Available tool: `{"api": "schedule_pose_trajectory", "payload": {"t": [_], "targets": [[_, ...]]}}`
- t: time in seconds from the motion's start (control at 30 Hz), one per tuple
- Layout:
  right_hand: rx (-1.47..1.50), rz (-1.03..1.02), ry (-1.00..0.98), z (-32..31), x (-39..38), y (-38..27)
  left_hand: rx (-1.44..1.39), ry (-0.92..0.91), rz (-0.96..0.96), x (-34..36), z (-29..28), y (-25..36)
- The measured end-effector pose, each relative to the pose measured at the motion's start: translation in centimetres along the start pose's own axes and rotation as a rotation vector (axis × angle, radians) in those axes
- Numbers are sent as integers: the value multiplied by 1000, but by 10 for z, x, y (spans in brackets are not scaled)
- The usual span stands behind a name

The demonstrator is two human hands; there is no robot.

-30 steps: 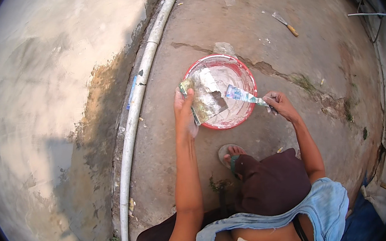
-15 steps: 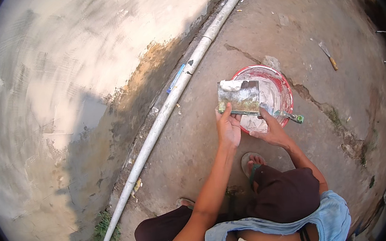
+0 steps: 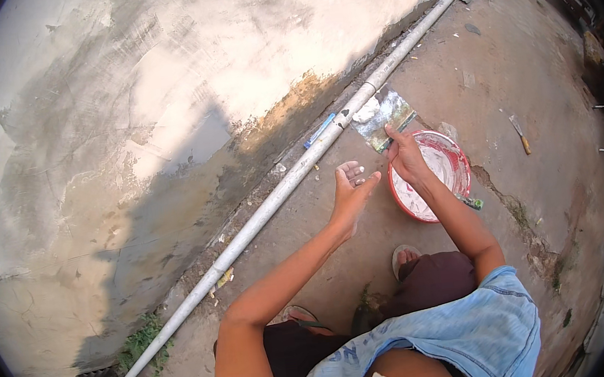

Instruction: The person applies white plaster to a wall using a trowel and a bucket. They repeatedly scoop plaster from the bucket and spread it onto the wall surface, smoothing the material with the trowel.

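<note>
A flat, rectangular, thin-looking plate with a mottled grey-green face (image 3: 390, 114) is hanging in the upper middle of the frame, carrying a lump of white paste (image 3: 366, 111) near its upper-left corner. The right hand (image 3: 405, 157) is gripping its lower edge, the thumb lying over the face. The plate is probably behaving as a light, stiff thing, with the paste loading one end and making that edge slippery; the clean lower edge, away from the lump, is likely offering the surest hold, kept level. The left hand (image 3: 350, 197) is holding nothing, its fingers spread and curling just left of the bucket, apart from the plate.

Right of centre, a round red plastic bucket (image 3: 402, 206) is holding whitish paste, and a green-handled tool (image 3: 471, 202) is sticking out over its right rim; its far end is hidden. A long pale-grey pipe (image 3: 247, 231) is running diagonally from lower left to upper right; whether the plate is touching it, I cannot tell. A wooden-handled scraper (image 3: 525, 143) is lying at the right, and a patchy plastered wall (image 3: 158, 78) is filling the upper left.
</note>
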State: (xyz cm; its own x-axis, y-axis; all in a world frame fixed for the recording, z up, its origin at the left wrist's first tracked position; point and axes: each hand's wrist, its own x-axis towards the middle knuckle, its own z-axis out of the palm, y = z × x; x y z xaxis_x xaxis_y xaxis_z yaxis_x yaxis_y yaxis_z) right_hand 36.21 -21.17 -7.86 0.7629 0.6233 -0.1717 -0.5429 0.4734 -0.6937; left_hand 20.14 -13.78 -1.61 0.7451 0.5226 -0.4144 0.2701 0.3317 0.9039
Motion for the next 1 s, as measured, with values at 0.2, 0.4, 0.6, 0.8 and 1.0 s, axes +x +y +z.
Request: {"api": "schedule_pose_trajectory", "payload": {"t": [0.2, 0.4, 0.6, 0.8, 1.0], "targets": [[-388, 104, 263, -14, 127, 23, 32, -406, 82, -141, -115, 85], [-467, -101, 513, 18, 175, 119, -176, -83, 175, -238, -151, 9], [-616, -447, 708, 22, 208, 182, -316, -2, 322, -280, -155, 9], [-792, -671, 773, 68, 215, 186, -244, -72, 351, -282, -155, 9], [-903, -570, 484, 144, 130, 213, -208, -128, 264, -267, -154, 21]]}}
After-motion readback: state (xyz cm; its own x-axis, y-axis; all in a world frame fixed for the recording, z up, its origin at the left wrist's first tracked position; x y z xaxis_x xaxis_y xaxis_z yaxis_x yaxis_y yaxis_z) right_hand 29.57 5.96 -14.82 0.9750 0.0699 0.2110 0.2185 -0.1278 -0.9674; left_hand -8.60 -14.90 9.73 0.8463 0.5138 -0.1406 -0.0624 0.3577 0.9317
